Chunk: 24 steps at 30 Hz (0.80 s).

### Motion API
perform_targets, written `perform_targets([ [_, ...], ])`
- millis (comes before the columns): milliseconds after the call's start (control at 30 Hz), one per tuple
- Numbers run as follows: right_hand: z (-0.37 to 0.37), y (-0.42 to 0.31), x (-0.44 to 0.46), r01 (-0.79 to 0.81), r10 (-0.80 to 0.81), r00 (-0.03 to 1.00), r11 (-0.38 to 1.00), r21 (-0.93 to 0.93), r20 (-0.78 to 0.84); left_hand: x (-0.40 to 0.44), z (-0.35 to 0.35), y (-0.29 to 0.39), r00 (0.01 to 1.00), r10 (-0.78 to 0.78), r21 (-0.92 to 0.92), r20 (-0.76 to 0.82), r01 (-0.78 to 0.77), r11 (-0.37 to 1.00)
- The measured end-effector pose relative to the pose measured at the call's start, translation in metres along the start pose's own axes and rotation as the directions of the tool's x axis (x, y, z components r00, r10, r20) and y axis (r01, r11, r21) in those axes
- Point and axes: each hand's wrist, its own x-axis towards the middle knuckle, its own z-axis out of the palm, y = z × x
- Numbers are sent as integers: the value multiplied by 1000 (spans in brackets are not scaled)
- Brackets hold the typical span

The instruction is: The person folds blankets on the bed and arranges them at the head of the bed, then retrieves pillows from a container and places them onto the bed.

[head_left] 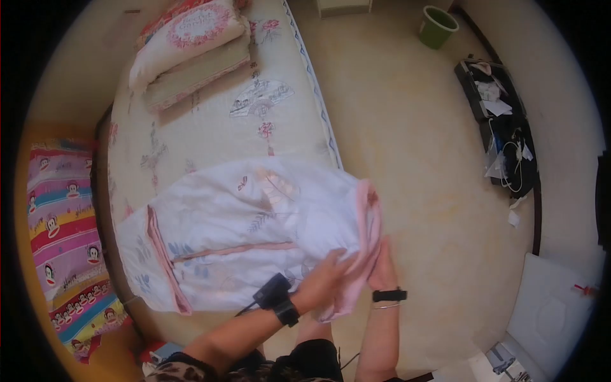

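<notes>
My left hand [324, 280] lies against the white floral quilt [223, 216] at its pink-trimmed end, fingers bent; my right hand [383, 272] meets that edge from the outer side, fingers partly hidden. Cannot tell whether either closes on the cloth. Quilt lies folded over the near end of the bed [210, 137], pink end overhanging its right side.

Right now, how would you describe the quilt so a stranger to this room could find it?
Start with the bed on the left of the view. Across its near end lies a folded quilt, with the left hand and right hand at its right end. White with pink edging, it stands out from the cream, fan-printed sheet beneath.
</notes>
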Motion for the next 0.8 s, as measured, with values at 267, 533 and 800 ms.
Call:
perform_targets([
  [267, 107, -44, -39, 471, -251, 863, 713, -520, 438, -6, -12, 36, 975, 223, 50, -21, -221, 974],
  [533, 20, -79, 44, 396, -599, 795, 631, -667, -94, 43, -38, -22, 990, -94, -449, -105, 37, 893],
  [800, -38, -19, 99, 273, -516, 851, 272, -922, 100, -55, -26, -149, 813, -557, -246, -168, 513, 823],
])
